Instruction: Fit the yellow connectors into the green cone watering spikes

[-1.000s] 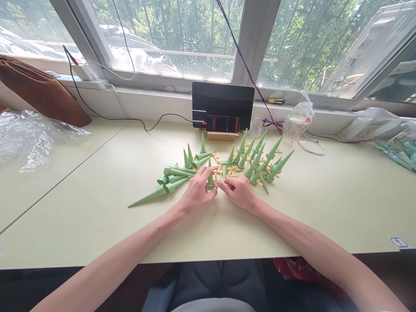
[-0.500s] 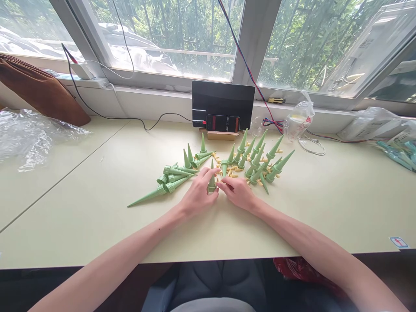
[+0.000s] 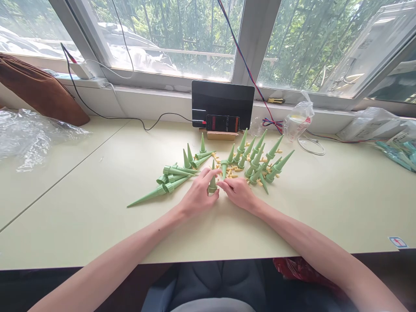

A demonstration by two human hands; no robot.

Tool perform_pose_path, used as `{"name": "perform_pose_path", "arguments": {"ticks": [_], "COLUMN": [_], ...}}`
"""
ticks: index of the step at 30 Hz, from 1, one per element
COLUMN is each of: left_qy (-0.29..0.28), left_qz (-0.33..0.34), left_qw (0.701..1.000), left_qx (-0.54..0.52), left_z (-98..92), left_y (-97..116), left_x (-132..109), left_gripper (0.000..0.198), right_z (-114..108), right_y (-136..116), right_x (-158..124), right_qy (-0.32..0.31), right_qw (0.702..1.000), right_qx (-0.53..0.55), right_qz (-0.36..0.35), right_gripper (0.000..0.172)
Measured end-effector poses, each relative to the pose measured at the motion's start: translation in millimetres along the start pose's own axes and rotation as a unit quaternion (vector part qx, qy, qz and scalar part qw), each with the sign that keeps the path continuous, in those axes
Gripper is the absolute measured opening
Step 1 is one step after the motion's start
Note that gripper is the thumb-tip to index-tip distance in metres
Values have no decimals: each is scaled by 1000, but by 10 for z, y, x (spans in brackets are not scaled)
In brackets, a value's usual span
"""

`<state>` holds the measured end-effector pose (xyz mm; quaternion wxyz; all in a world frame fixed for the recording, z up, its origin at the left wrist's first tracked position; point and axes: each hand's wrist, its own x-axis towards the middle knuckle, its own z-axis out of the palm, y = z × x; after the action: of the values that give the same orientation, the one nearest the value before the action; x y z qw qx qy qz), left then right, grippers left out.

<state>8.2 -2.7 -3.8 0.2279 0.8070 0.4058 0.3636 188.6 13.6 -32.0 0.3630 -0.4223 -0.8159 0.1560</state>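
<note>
A green plant watering spike [image 3: 212, 178] stands point up, held between the thumb and fingers of my left hand [image 3: 202, 190]. My right hand [image 3: 239, 191] is closed in a pinch right beside the spike's base; what its fingertips hold is hidden. Small yellow valve pieces [image 3: 231, 170] lie loose just behind the hands. Another green spike [image 3: 224, 167] sits behind my right fingertips, its narrow end toward me. To the left several green spikes [image 3: 177, 170] lie or stand in a loose pile. On the right stands a cluster of green spikes [image 3: 256, 160] with yellow valves at their bases.
A phone [image 3: 222, 123] showing a timer rests on a small cardboard box [image 3: 222, 135], before a dark tablet [image 3: 224, 102]. A black cable [image 3: 143, 123] runs left. Clear plastic wrap [image 3: 35, 134] lies far left; a bagged cup [image 3: 297, 119] stands back right.
Both hands stay almost in place. The held spike has shifted very slightly to the right, and the right fingertips remain by its base.
</note>
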Motion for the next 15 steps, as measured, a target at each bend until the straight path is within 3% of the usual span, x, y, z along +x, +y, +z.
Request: {"name": "perform_pose_path", "arguments": {"ticks": [9, 15], "left_qy": [14, 11], "left_qz": [8, -6], "left_qw": [1000, 1000], "left_qx": [7, -14], "left_z": [1, -11], "left_y": [-42, -5], "left_x": [-4, -10], "left_gripper": [59, 69], "right_z": [-44, -29], "right_y": [-63, -27], "right_x": [1, 8], "right_qy": [-25, -31], "right_qw": [999, 999], "right_qx": [-8, -28], "right_qz": [38, 14], "right_gripper": [36, 45]}}
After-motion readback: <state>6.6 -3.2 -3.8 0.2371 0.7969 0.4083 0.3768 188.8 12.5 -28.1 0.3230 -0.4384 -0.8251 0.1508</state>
